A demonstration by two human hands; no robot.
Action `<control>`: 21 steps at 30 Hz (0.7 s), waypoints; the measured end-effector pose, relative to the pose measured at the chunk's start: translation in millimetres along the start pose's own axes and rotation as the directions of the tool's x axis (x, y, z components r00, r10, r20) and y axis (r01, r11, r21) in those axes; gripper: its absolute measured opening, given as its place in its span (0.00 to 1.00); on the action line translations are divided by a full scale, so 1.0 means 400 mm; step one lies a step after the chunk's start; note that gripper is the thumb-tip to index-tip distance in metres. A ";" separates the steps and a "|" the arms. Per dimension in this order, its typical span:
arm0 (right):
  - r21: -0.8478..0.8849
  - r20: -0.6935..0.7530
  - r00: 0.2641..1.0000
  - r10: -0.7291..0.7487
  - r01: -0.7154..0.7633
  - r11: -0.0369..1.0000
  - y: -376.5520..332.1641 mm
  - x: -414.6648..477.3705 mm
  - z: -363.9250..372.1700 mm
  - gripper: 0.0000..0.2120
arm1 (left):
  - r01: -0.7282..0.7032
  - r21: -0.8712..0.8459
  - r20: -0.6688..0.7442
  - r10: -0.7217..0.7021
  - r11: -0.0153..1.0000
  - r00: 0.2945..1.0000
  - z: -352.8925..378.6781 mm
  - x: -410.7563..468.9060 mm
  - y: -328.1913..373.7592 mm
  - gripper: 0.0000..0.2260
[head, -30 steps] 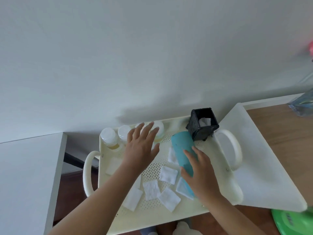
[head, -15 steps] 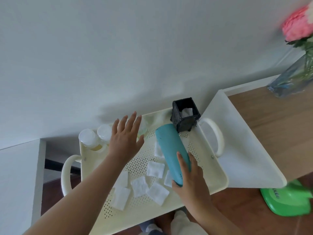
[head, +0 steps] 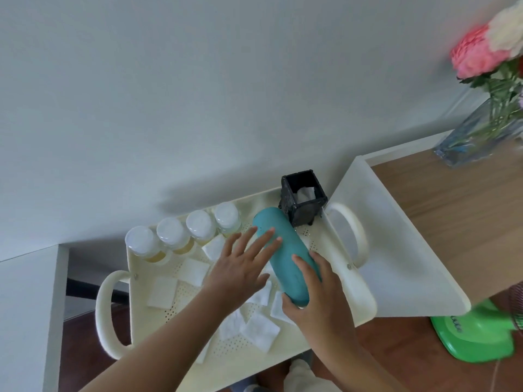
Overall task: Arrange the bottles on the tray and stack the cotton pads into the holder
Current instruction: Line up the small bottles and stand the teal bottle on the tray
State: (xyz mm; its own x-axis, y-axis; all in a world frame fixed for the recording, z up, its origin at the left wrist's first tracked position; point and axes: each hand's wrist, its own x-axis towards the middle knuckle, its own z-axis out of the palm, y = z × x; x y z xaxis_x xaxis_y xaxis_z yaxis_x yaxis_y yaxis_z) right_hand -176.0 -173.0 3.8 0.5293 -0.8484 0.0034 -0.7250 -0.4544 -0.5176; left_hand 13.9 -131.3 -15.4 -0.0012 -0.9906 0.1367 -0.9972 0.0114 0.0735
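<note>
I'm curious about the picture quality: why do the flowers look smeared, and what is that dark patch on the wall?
Head view: the pink and white flowers at the right edge look blurred, and the wide lens bends lines; the grey patch is a soft shadow on the white wall behind the cream perforated tray.

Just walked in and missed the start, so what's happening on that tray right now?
A person is tidying a cream perforated tray. The right hand grips a teal bottle lying on its side, while the open left hand reaches toward it. Four white-capped bottles stand in a row along the far edge. Square cotton pads lie scattered on the tray, and the black holder at the far corner has something white inside.
</note>
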 end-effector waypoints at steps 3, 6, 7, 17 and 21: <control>0.034 -0.026 1.000 -0.001 0.002 0.999 -0.016 0.006 -0.016 0.34 | -0.013 -0.133 0.004 0.013 0.991 1.000 0.004 0.012 0.005 0.36; 0.058 -0.058 0.998 0.000 0.004 0.998 -0.028 0.008 -0.028 0.32 | -0.029 -0.255 -0.004 0.029 0.967 1.000 0.003 0.026 0.003 0.34; 0.066 -0.060 0.998 -0.002 0.006 0.998 -0.032 0.009 -0.032 0.32 | -0.033 -0.279 -0.002 0.033 0.960 0.999 0.004 0.028 0.002 0.33; 0.239 -0.017 0.988 -0.153 0.152 0.959 -0.030 0.038 -0.096 0.33 | 0.015 -0.369 -0.054 -0.037 0.929 0.998 -0.026 0.048 -0.035 0.34; 0.334 0.009 0.982 -0.187 0.173 0.926 -0.029 0.077 -0.137 0.24 | 0.082 -0.432 -0.053 -0.115 0.898 0.992 -0.045 0.071 -0.043 0.35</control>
State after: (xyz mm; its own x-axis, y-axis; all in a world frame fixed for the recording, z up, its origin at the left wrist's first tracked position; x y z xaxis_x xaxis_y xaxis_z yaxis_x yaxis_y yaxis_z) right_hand -175.5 -208.9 56.6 0.6594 -0.7461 0.0925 -0.4326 -0.4771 -0.7650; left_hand 32.1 -157.0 5.0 0.1179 -0.9767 0.1794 -0.8638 -0.0117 0.5037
